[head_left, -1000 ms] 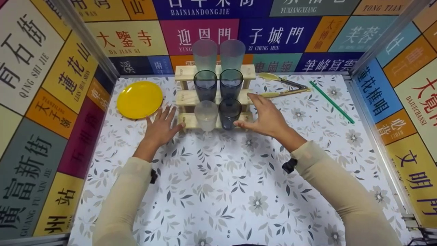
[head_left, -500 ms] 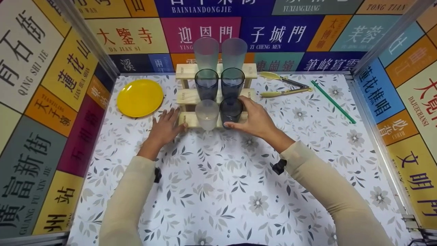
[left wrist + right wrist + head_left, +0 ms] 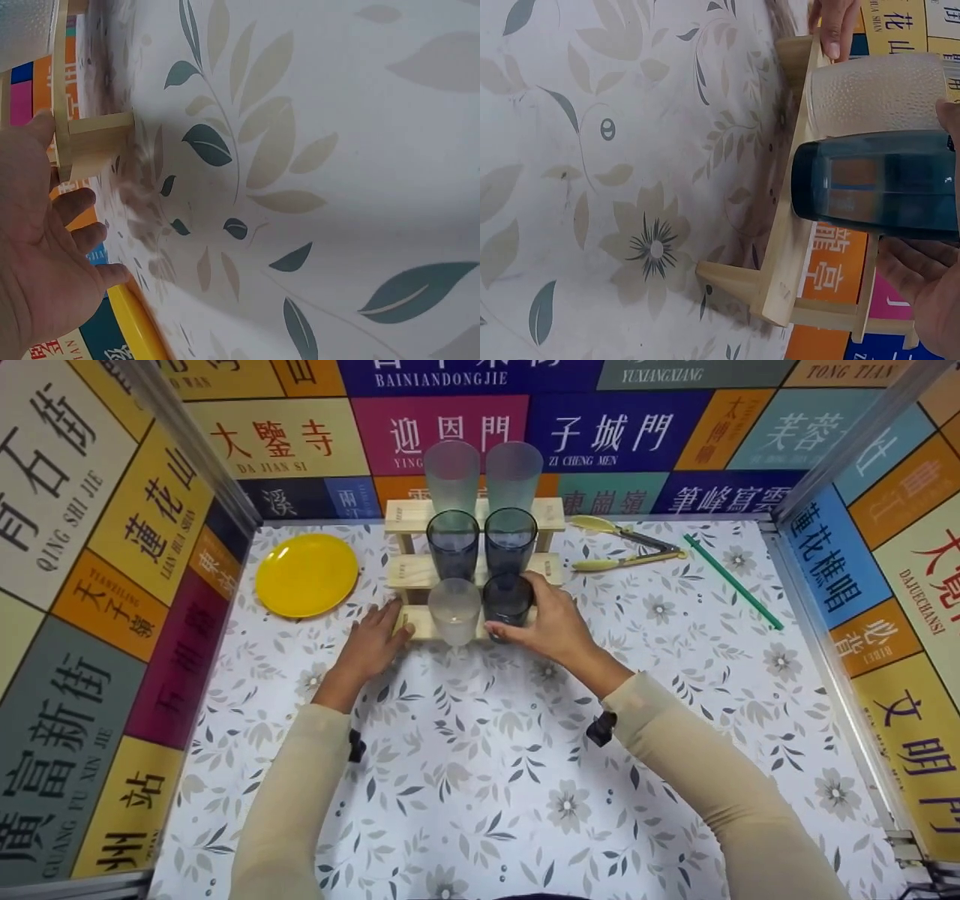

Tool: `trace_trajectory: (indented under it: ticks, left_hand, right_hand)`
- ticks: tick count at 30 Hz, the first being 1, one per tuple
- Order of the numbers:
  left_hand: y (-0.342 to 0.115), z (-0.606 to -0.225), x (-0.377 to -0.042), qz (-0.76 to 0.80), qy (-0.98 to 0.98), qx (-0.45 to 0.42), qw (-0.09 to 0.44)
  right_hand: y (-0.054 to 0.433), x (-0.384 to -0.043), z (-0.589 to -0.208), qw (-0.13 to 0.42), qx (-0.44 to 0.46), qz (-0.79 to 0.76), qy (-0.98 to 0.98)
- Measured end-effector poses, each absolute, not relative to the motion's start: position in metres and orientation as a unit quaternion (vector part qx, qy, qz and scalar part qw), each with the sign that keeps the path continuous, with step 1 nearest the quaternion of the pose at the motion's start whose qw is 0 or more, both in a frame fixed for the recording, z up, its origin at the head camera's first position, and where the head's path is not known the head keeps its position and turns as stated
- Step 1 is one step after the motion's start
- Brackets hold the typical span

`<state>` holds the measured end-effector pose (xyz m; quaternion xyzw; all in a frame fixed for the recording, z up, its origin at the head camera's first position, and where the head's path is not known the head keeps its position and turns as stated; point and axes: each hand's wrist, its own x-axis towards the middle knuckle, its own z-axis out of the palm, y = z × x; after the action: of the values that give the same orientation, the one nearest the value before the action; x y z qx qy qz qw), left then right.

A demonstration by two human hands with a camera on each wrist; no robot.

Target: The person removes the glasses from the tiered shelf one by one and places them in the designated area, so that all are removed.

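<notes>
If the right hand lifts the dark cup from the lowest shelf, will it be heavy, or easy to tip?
The dark cup looks empty and thin-walled, so it is probably light. It is tall and narrow, so it may tip if pushed near its rim. Its smooth wall could be slippery, but the right hand wraps it. The left hand steadies the rack.

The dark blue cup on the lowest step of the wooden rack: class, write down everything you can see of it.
The dark blue translucent plastic cup is a smooth, slightly tapered tumbler, standing upright with its open mouth up and, as far as can be seen, empty. It sits on the lowest step of the pale wooden stepped rack, at the right, beside a frosted clear plastic cup. The right hand has its grip round it, fingers curled on its right side and thumb at its front. The left hand rests against the rack's left end.
</notes>
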<state>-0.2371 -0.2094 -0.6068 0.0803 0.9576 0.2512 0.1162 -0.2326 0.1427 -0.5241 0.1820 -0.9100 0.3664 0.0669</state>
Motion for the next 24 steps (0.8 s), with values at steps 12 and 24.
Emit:
trace_trajectory:
  ticks: [12,24]
  left_hand:
    - [-0.224,-0.648,-0.254,0.331,0.934,0.099,0.093]
    - [-0.225,-0.658,-0.258,0.349,0.928,0.092,0.088]
  right_hand:
    - [0.131,-0.232,-0.534,0.102,0.153,0.383,-0.906]
    - [0.129,-0.232,-0.533,0.115,0.154,0.379,-0.905]
